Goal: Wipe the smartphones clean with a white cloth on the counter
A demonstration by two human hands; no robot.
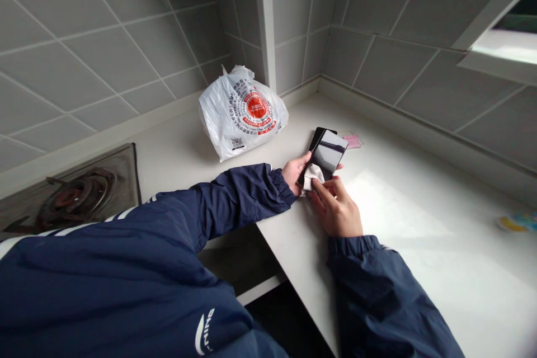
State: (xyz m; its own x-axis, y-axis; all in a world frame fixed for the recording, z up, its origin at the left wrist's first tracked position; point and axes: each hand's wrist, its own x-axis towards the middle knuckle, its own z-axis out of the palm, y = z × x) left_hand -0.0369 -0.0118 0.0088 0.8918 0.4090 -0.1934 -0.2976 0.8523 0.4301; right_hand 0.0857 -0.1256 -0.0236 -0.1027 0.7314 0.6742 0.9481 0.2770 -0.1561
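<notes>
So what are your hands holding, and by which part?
Your left hand holds the phone by its sides; your right hand pinches a cloth against its screen.

The left hand (296,173) grips a smartphone (329,155); the right hand (335,207) pinches a white cloth (312,175) against it.
Beyond those fingers lie a pink packet (351,140) and, farther left, a white plastic bag (241,112).

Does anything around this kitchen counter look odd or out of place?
Nothing looks spilled or broken. The one odd touch is the white plastic bag, slumped on the counter near the gas burner: a bag seems misplaced so close to it.
</notes>
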